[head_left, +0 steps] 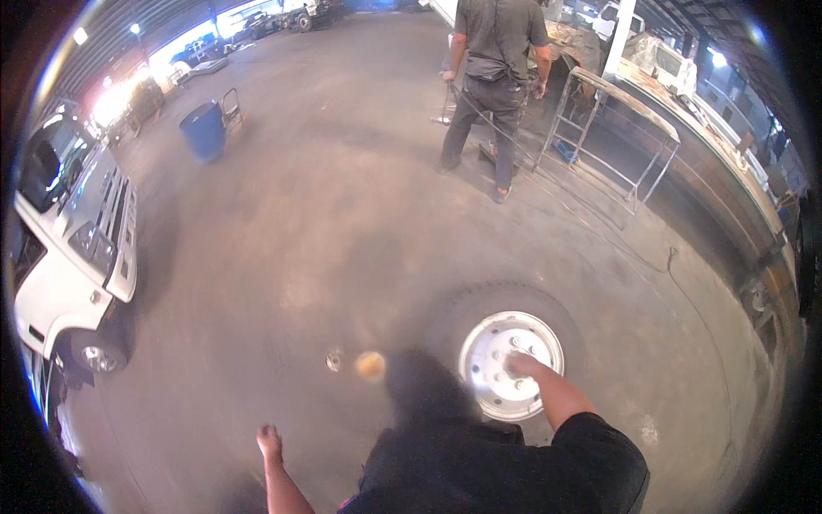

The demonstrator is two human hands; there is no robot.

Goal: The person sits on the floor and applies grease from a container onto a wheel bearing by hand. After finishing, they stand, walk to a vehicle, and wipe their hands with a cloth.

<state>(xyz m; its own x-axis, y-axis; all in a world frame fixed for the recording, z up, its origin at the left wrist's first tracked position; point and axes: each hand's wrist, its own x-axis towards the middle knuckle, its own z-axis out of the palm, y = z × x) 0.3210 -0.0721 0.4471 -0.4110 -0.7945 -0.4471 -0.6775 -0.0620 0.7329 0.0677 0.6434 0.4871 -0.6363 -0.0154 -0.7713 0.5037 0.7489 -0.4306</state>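
A tyre (pixel 445 321) on a white wheel rim (pixel 475 377) lies flat on the floor in front of me, toward the right. My right hand (pixel 520 364) reaches down over the rim's middle, among the lug nuts (pixel 533 349). Its fingers look closed, but what they hold, if anything, is hidden. Away to the left, my left hand (pixel 269 441) hangs with curled fingers and shows nothing in them. Between my hands and farther forward, a small metal ring-shaped piece (pixel 334 360) and a blurred yellowish round thing (pixel 371 366) lie on the floor.
A white truck (pixel 73 248) stands at the left. Far left is a blue barrel (pixel 204 133). Ahead, a person (pixel 497 77) stands facing away beside a metal frame stand (pixel 591 120). A cable (pixel 629 248) trails along the floor at the right, near a long steel body (pixel 728 206).
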